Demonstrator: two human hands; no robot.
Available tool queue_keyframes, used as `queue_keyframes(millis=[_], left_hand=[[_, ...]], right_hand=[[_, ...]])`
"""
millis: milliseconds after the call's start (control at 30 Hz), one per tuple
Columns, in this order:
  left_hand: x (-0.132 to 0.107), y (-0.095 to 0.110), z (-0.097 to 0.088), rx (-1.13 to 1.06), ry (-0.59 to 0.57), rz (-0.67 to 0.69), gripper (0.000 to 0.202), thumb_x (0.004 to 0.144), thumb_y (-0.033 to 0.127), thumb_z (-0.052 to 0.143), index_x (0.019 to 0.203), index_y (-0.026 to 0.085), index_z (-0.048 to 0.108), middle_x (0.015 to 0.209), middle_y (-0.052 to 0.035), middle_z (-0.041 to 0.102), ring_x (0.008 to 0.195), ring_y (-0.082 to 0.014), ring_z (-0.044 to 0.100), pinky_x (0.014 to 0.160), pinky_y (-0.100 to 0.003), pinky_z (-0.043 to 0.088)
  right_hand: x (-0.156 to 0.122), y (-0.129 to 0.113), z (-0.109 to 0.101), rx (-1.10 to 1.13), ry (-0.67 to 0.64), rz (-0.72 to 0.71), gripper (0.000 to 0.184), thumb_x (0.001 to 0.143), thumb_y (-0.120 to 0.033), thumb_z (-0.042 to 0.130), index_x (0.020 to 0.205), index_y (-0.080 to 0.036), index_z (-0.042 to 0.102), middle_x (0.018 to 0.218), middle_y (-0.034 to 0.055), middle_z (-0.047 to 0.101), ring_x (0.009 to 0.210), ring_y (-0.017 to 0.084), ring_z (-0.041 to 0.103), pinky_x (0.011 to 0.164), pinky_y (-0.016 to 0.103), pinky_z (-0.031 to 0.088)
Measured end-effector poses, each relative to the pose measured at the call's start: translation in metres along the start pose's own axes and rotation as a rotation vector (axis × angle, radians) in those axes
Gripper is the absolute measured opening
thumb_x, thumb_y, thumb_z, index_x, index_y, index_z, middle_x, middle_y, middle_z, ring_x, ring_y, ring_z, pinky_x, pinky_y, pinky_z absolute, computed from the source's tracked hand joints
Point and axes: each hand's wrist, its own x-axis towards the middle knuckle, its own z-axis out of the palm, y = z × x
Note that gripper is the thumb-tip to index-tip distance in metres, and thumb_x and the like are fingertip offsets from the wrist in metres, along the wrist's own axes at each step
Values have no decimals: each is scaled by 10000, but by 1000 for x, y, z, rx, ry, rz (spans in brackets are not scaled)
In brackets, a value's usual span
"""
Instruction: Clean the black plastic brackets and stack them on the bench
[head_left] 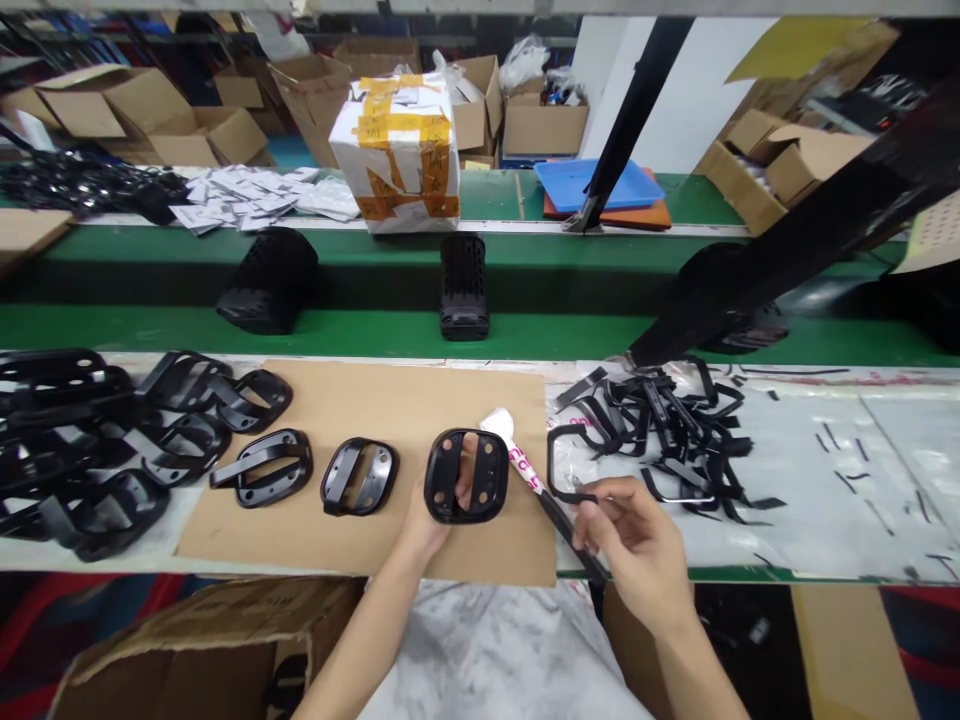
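Observation:
My left hand (426, 528) is closed around a black plastic frame (492, 474), rounded-square with a central slot and small round holes. Its fingers show through the slot. To the right, my right hand (639, 545) pinches one end of a thin black U-shaped strip (553, 465), apart from the frame. Between the hands lies a long tool (555, 515) with a white end, pink markings and a dark handle. Left of my left hand, a similar frame (379, 475) and another frame with a loose-ended strip (274, 480) rest on a cardboard sheet (360, 400).
Several black frames (97, 505) are heaped at the left. A pile of black strips (667, 430) lies right, near a slanted black post (750, 255). Beyond, black perforated parts (463, 285) stand on the green conveyor (375, 325). A taped white box (405, 150) stands behind.

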Motion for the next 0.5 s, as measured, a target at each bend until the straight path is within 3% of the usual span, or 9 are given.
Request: queue_keyframes(millis=[33, 100, 200, 267, 333, 500], left_hand=[[1, -2, 1, -16, 7, -6, 456, 837, 602, 756, 969, 166, 727, 523, 68, 456, 461, -82, 384, 487, -226, 374], [3, -7, 3, -41, 60, -14, 464, 797, 605, 788, 931, 165, 729, 531, 61, 486, 461, -88, 410, 489, -232, 386], [5, -10, 6, -57, 254, 12, 402, 705, 498, 875, 893, 164, 753, 692, -11, 688, 607, -153, 607, 590, -262, 498], [5, -8, 8, -50, 349, 31, 310, 698, 398, 880, 876, 172, 764, 842, -49, 770, 770, -214, 701, 704, -299, 558], [4, -4, 12, -39, 360, 24, 223, 737, 349, 853, 852, 180, 763, 857, -50, 784, 837, -242, 728, 765, -322, 574], [0, 1, 18, -47, 334, -25, 271, 824, 440, 794, 883, 177, 775, 804, -36, 771, 770, -228, 721, 720, -314, 566]], right_hand=[[0, -5, 7, 2, -29, -80, 29, 1005, -244, 619, 1022, -255, 599, 741, -26, 663, 570, 136, 652, 554, 246, 516], [0, -12, 20, -57, -122, -256, 133, 992, -150, 606, 1061, -259, 638, 888, 16, 703, 663, 143, 683, 619, 264, 549], [2, -13, 36, -175, -279, -400, 215, 979, -97, 580, 1098, -254, 666, 1027, 62, 705, 755, 157, 688, 604, 260, 532], [4, -10, 42, -238, -334, -387, 209, 988, -109, 569, 1107, -247, 672, 1027, 65, 701, 758, 158, 681, 588, 259, 518], [7, -6, 45, -275, -355, -347, 189, 1002, -130, 561, 1104, -238, 678, 983, 58, 700, 749, 159, 670, 594, 265, 512], [8, -2, 47, -298, -380, -294, 182, 1023, -153, 558, 1086, -233, 708, 961, 47, 710, 778, 158, 670, 646, 271, 515]])
